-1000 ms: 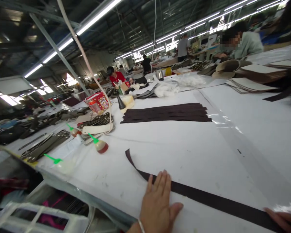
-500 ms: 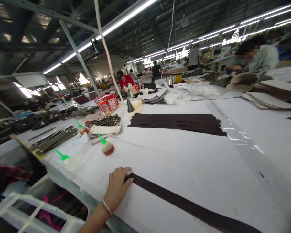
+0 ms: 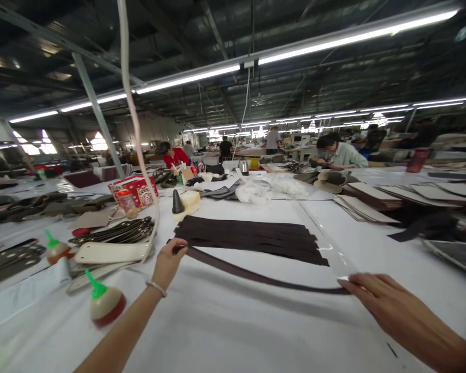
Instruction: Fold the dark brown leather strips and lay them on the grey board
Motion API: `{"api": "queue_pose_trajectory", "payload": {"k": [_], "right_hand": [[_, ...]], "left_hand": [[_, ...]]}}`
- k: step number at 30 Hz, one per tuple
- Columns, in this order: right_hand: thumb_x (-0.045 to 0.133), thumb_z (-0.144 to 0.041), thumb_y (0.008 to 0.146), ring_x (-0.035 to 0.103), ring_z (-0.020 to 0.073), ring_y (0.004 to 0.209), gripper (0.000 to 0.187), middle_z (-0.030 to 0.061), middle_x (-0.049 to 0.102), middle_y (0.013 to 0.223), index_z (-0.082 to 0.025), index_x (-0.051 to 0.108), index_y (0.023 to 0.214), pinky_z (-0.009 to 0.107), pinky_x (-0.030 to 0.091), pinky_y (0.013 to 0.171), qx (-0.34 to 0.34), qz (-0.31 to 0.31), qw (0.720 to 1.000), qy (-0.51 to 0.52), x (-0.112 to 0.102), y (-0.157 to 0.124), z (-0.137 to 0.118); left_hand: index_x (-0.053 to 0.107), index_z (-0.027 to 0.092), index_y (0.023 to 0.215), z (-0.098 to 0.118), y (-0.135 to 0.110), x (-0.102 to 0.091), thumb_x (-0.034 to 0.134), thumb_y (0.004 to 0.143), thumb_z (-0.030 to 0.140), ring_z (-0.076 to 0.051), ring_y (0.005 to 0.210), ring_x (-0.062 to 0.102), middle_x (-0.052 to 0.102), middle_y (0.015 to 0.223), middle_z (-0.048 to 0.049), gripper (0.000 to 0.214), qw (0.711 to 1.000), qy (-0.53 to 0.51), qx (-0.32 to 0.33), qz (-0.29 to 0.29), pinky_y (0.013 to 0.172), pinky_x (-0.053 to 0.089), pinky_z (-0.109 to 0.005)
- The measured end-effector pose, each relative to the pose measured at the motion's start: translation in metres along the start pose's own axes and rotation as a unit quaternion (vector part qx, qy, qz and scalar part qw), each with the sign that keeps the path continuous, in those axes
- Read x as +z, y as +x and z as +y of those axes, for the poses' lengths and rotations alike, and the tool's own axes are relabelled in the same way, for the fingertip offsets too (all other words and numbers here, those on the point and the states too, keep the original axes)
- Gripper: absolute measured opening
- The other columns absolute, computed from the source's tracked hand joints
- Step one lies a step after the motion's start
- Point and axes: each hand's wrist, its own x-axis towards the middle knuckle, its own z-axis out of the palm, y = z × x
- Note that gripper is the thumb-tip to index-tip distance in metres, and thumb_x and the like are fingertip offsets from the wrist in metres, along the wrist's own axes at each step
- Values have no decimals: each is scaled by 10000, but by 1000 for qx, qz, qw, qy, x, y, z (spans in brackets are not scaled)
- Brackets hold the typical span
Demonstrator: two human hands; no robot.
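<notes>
A long dark brown strip (image 3: pixel 252 274) hangs in a shallow curve between my two hands, raised off the white table. My left hand (image 3: pixel 170 259), with a bracelet on its wrist, pinches the strip's left end. At the other end my right hand (image 3: pixel 380 298) grips it between thumb and fingers. Just beyond lies a row of similar dark strips (image 3: pixel 248 238), side by side on the table; the left end of the held strip is close to the row's near left corner. I cannot tell whether they touch.
Left of my left arm stands a squeeze bottle (image 3: pixel 106 305) with a green nozzle; another bottle (image 3: pixel 58 251) is behind it. Pale straps (image 3: pixel 112 252), a red box (image 3: pixel 134 191) and a hanging cable (image 3: pixel 134 103) are nearby. Stacked panels (image 3: pixel 367 210) lie right. Co-workers sit farther back.
The strip has been lifted off the table and carried forward to the row of strips. My right hand has come into view holding its right end. The view has turned rightward.
</notes>
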Motion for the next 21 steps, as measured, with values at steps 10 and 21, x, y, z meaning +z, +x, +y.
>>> {"api": "queue_pose_trajectory", "payload": {"k": [10, 21], "right_hand": [[322, 68, 811, 522, 239, 1157, 553, 99, 602, 1224, -125, 525, 1289, 464, 377, 996, 11, -77, 996, -30, 136, 100, 21], [383, 24, 784, 452, 264, 1234, 603, 119, 541, 1293, -142, 471, 1357, 510, 294, 1087, 14, -104, 993, 56, 135, 81, 18]], "left_hand": [[577, 154, 1120, -78, 113, 40, 575, 912, 338, -203, 970, 605, 601, 1118, -71, 278, 988, 136, 10, 72, 836, 518, -414], [587, 201, 1192, -69, 80, 57, 466, 913, 109, -293, 1242, 440, 490, 1324, -108, 318, 944, 290, 1, 157, 1021, 349, -529]]}}
